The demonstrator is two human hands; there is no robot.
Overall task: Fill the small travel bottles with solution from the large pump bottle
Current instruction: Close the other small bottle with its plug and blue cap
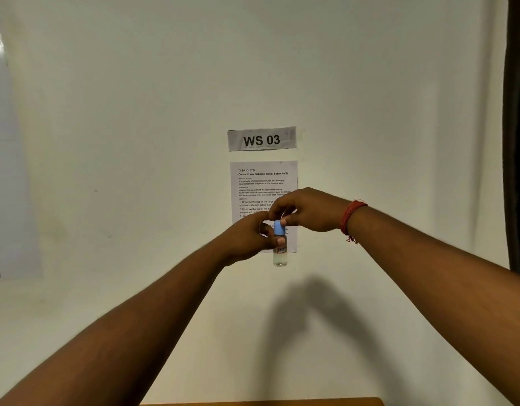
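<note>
Two grips | left hand holds travel bottle | right hand pinches cap

- 1 bottle, clear, in my hands
- 1 blue cap on it
- 2 hands: left, right
- 2 papers on wall: sign, task sheet
- 1 red wristband

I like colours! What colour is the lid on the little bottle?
Light blue. The cap on the small bottle shows best in the head view.
</note>
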